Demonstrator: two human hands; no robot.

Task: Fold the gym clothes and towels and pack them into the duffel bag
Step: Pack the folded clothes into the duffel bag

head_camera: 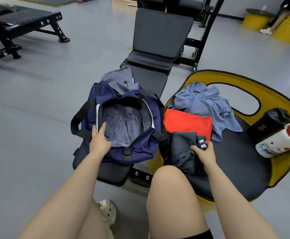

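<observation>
A person's left hand (100, 139) reaches over the near-left rim of a navy duffel bag (137, 149), fingers nearly straight and dipping past the zipper edge onto the grey lining, thumb along the outside; the forearm runs in from the lower left. The bag sits unzipped on a black padded gym bench (116, 171), its mouth wide, and a grey-blue cloth (118, 78) pokes out behind its far end, too rumpled to identify. To the right, on a yellow-rimmed seat with a black cushion (240, 163), the right hand (204, 151) pinches the edge of a folded dark grey garment (182, 149) with three white stripes, thumb on top and fingers curled under; part of the garment is hidden by the person's knee. Behind it lies a folded red-orange garment (187, 121), and beyond that a crumpled light blue towel (208, 104). At the seat's right edge stands a black shaker bottle (268, 123) with a gold mark too small to read, beside a white bottle (278, 142) with cartoon prints and a red cap, cut off by the frame edge.
</observation>
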